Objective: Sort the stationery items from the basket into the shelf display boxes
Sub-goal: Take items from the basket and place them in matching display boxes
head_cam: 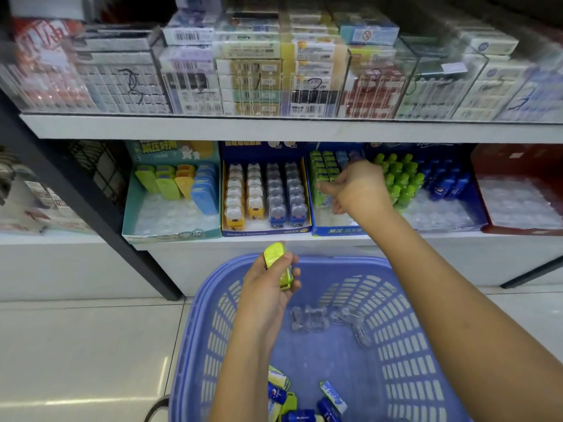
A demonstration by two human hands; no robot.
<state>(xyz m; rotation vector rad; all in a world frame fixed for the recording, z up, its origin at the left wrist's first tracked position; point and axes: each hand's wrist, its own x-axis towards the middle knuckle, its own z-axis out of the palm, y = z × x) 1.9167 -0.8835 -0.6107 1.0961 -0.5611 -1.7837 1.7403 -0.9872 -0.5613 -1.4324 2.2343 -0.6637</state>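
My left hand (pixel 268 290) is shut on a lime-green stationery item (pixel 278 263), held above the far rim of the blue plastic basket (pixel 405 345). My right hand (pixel 356 190) reaches into the blue display box (pixel 338 230) on the lower shelf, right beside the rows of green items (pixel 324 172); its fingers are loosely curled and I see nothing in them. Blue and green packets (pixel 330 397) lie at the near end of the basket. Several clear plastic pieces (pixel 313 318) lie in its middle.
The lower shelf also holds a teal box (pixel 170 233) of coloured erasers, a blue box of dog-shaped items (pixel 265 196), green and blue bottle-shaped items (pixel 420 181) and a red box (pixel 518 229). Clear bins of boxed goods (pixel 274 74) fill the upper shelf. A black post (pixel 91 190) stands at left.
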